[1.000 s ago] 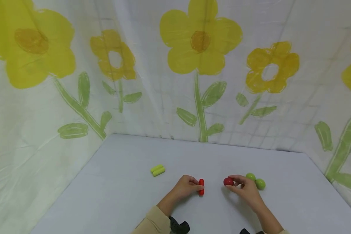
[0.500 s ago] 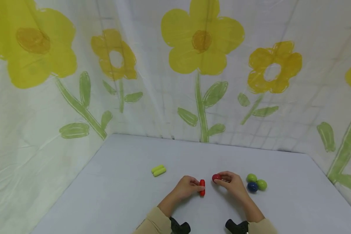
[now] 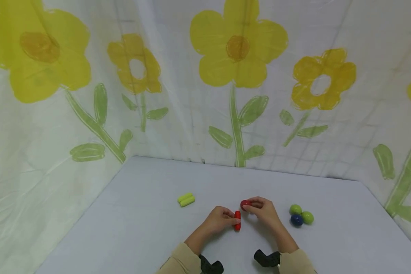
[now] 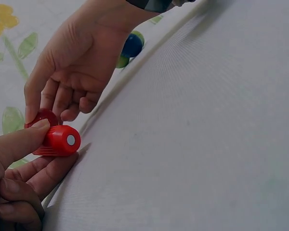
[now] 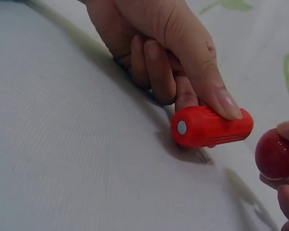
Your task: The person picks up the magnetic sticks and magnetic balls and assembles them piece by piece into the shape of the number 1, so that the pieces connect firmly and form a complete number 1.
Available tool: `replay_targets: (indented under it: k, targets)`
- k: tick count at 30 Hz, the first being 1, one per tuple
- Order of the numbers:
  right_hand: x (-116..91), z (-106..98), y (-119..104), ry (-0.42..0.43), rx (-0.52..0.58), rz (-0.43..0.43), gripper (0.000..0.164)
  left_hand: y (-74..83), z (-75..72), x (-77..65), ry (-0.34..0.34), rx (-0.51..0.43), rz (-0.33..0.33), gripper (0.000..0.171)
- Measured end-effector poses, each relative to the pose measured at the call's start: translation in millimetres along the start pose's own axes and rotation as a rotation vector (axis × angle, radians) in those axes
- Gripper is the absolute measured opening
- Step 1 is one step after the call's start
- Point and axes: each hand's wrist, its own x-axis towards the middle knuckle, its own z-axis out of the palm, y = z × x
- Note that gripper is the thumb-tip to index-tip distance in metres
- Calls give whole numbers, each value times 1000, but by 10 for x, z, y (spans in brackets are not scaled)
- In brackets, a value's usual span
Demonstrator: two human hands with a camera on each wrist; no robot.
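My left hand (image 3: 218,220) pinches a red magnetic rod (image 5: 212,127) between thumb and fingers, just over the white table. A round silvery disc (image 5: 182,127) shows at the rod's end. My right hand (image 3: 264,211) holds a dark red ball (image 5: 274,154) by thumb and fingertips, close to the rod's far end. In the left wrist view the ball (image 4: 42,117) sits right behind the rod (image 4: 62,140), partly covered by the left thumb. The right wrist view shows a narrow gap between ball and rod.
Two yellow-green rods (image 3: 186,199) lie side by side on the white table (image 3: 150,236) at the left. To the right sit two green balls (image 3: 307,217) and a dark blue ball (image 3: 297,220) in a cluster. A flower-painted curtain (image 3: 178,114) hangs behind the table.
My right hand has carried the red ball leftward and slightly away from me to the rod's far end, uncovering the blue ball. The left hand stays nearly still with the rod.
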Motion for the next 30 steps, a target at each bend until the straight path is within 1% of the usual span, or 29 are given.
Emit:
replay_targets:
  k: [8,12,17,30]
  targets:
    - [39,113,-49,6,41,21,32,12,-6,1,-8,-17,-1,19]
    - [39,147,-77,7,54,21,30,1,-3,5,-11,-22,16,18]
    - [36,170,-95,1,61,17,29,-14,3,4,-12,-32,28,18]
    - [36,198,-86,-29,76,-4,23,22,3,-31,-2,-46,42,17]
